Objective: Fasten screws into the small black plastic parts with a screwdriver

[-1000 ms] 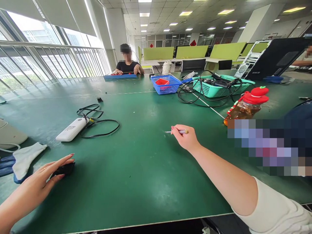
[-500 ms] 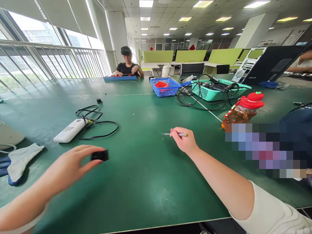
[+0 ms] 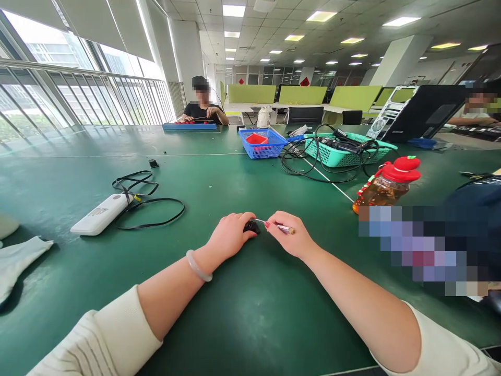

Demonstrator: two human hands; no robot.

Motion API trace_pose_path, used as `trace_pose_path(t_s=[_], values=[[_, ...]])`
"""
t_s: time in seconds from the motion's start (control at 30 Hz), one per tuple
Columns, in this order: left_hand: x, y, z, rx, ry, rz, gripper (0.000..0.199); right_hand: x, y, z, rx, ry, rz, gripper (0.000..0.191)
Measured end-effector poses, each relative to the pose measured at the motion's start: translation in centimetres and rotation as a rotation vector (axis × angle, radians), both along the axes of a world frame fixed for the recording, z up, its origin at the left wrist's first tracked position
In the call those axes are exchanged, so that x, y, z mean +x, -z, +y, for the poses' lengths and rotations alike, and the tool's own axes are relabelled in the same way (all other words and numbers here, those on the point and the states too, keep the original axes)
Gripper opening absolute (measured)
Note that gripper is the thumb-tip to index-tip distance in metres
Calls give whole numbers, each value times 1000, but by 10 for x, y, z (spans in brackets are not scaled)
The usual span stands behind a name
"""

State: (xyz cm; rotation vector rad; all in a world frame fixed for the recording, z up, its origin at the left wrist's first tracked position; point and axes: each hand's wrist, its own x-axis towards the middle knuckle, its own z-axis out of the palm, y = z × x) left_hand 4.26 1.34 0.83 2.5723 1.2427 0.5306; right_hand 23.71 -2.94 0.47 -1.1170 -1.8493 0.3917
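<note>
My left hand point(image 3: 231, 233) rests low over the green table, its fingers closed around a small black block point(image 3: 251, 226). The fingers cover part of the block, so its exact kind is unclear. Just to the right, my right hand point(image 3: 291, 233) pinches a small screwdriver point(image 3: 285, 228) with a pale, see-through handle. The screwdriver's thin metal shaft points left, and its tip is at the block's upper edge; whether it touches cannot be made out.
A white power bank point(image 3: 99, 215) with a looped black cable lies left. Blue basket point(image 3: 264, 151), teal basket point(image 3: 336, 156) with cables, and a red-lidded bottle point(image 3: 385, 188) stand at the back and right. A person point(image 3: 203, 109) sits across the table point(image 3: 219, 324).
My left hand has carried the black block rightward to the screwdriver's tip. My right hand has stayed nearly in place. The view has shifted slightly.
</note>
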Motion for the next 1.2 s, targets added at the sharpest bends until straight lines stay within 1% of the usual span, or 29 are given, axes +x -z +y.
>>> trace_pose_path(t_s=[0.07, 0.13, 0.27, 0.33, 0.4, 0.57, 0.7, 0.8, 1.0, 1.07, 1.2], values=[[-5, 6, 4, -55, -15, -58, 40, -3, -4, -6, 45, 20, 10, 38], [-8, 9, 8, -102, -30, -107, 43, -5, -7, -13, 103, 3, 9, 41], [-10, 11, 13, -114, 1, -113, 35, -10, -10, -22, 241, -130, -8, 36], [-10, 11, 13, -106, 19, -117, 32, -11, -10, -23, 278, -196, -48, 33], [-9, 10, 12, -108, 22, -124, 30, -13, -9, -22, 293, -227, -97, 31], [-9, 10, 11, -98, 31, -122, 29, -14, -7, -20, 350, -217, -212, 28], [-9, 10, 10, -87, 28, -109, 28, -14, -8, -21, 388, -190, -267, 27], [-9, 10, 10, -83, 24, -97, 28, -13, -9, -22, 377, -181, -338, 26], [-9, 10, 10, -79, 22, -83, 30, -15, -7, -22, 357, -233, -544, 30], [-9, 10, 10, -76, 18, -84, 30, -16, -7, -22, 374, -228, -564, 28], [-10, 10, 10, -76, 20, -83, 31, -16, -10, -22, 421, -167, -513, 23]])
